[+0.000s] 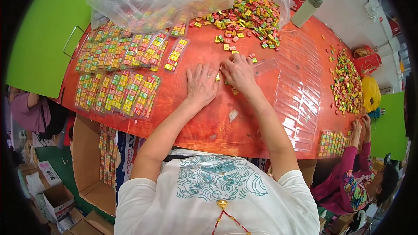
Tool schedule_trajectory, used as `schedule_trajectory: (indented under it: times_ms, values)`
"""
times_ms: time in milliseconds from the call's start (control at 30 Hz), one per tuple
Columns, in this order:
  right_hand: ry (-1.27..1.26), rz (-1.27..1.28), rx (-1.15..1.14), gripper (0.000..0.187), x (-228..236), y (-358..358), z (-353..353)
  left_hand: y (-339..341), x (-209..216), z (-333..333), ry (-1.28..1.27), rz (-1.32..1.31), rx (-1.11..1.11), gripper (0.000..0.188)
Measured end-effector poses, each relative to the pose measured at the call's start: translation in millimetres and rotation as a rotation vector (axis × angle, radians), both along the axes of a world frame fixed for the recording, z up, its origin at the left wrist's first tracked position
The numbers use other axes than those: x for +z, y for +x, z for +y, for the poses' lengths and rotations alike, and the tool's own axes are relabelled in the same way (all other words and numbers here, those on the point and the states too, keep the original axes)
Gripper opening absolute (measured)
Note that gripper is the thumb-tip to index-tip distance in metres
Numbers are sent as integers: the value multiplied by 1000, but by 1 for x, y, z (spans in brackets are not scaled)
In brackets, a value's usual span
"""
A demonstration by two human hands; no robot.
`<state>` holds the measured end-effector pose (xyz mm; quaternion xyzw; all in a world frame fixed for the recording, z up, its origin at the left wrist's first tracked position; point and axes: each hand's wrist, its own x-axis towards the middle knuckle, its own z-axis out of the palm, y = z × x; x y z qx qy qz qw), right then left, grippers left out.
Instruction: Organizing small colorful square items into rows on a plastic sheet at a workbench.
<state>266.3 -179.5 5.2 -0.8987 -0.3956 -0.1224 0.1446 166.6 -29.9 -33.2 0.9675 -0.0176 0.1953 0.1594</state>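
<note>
On the red table (213,124), left hand (202,86): palm down and nearly flat, fingers stretched forward and slightly apart; no object shows in its grasp.
Right hand (238,73): fingers bent, tips lowered to the tabletop; whether they grip a piece is hidden.
Small yellow block (217,77): between the two hands, just beside the left one.
Single clear tray (264,66): just right of the right hand.
Filled trays (104,91): overlapping in two rows at the left, packed with red, yellow and green blocks.
Empty clear trays (297,104): overlapping in a long row, right of the right forearm.
Block heap (254,13): loose beyond the hands, spilling toward them.
Plastic bag (165,0): crumpled, partly over the farther filled trays.
Green bottle (307,11): beyond the empty trays.
Co-worker's hands (359,129): at the table's right end, near a second heap (346,82).
</note>
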Motion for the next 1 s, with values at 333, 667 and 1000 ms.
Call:
schedule_trajectory:
  times_ms: [333, 667, 1000]
  values:
    - [27, 22, 59, 22, 7, -31, -28, -3, 8, -1, 4, 24, 27, 43]
    - [10, -135, -180, 23, -8, -25, -7, 0, 5, -4, 34, -17, 15, 38]
    - [131, 12, -252, 22, 13, -53, -93, -6, 0, 4, 9, 14, 17, 38]
